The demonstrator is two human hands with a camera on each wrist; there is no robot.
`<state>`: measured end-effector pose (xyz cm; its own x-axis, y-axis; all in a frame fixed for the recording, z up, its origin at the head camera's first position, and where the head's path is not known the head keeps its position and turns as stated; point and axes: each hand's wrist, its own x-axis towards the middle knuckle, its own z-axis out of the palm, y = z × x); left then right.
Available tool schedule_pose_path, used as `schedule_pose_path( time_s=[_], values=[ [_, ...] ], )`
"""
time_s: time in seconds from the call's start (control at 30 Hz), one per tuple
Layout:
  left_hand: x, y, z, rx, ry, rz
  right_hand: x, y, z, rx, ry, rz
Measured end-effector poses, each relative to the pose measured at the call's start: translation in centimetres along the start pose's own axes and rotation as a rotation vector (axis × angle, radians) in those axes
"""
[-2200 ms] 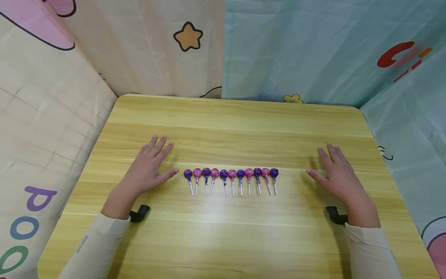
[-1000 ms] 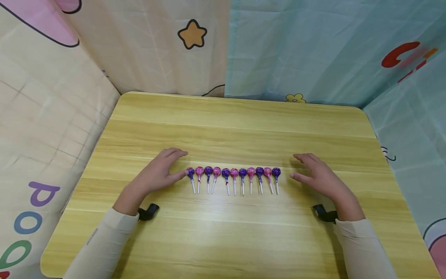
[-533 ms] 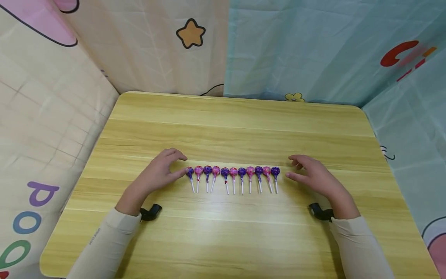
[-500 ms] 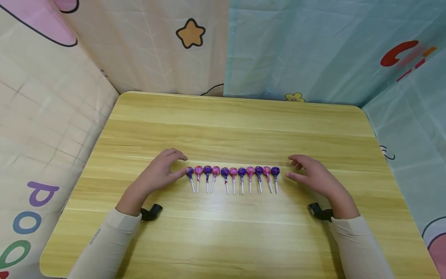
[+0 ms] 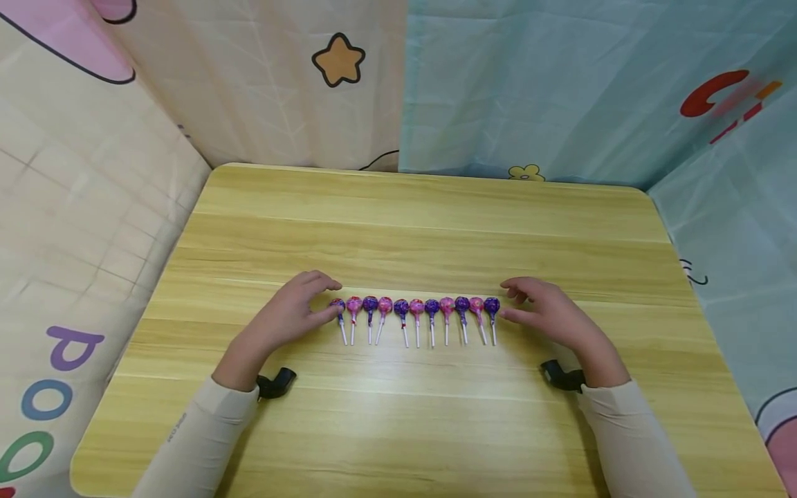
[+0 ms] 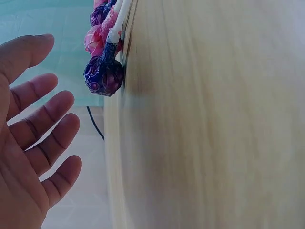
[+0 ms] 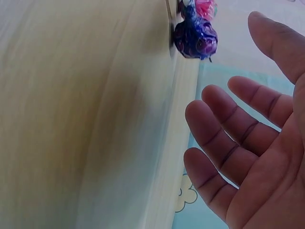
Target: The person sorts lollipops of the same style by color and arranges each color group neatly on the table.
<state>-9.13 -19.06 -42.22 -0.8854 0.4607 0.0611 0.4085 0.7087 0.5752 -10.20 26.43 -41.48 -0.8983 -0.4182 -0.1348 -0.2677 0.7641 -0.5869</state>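
A row of several wrapped lollipops, purple and pink by turns, lies across the middle of the table, sticks toward me. My left hand (image 5: 289,311) is at the row's left end, its thumb overlapping the leftmost purple lollipop (image 5: 342,325) in the head view. Relaxed, spread fingers (image 6: 52,112) show in the left wrist view, with nothing held. At the other end my right hand (image 5: 554,311) hovers beside the rightmost purple lollipop (image 5: 492,306). In the right wrist view its fingers (image 7: 224,138) are loosely bent and hold nothing, below the purple lollipop head (image 7: 196,39).
The wooden table (image 5: 398,429) has rounded corners and curtains (image 5: 529,83) behind and at both sides. A black wrist camera (image 5: 277,384) juts from the left wrist, another black camera (image 5: 562,375) from the right.
Both hands have come inward from wide apart to the two ends of the lollipop row, their fingers bending more. The lollipops keep their places on the table.
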Motion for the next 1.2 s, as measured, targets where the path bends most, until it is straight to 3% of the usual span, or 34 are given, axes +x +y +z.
schedule_pose_path(
  time_s=[0.83, 1.2],
  values=[
    [0.3, 0.0, 0.3, 0.058, -0.086, -0.055, 1.0, 0.0, 1.2, 0.019, -0.004, -0.018],
    [0.3, 0.1, 0.3, 0.091, -0.078, -0.046, 1.1, 0.1, 1.4, 0.055, -0.014, -0.018]
  ],
)
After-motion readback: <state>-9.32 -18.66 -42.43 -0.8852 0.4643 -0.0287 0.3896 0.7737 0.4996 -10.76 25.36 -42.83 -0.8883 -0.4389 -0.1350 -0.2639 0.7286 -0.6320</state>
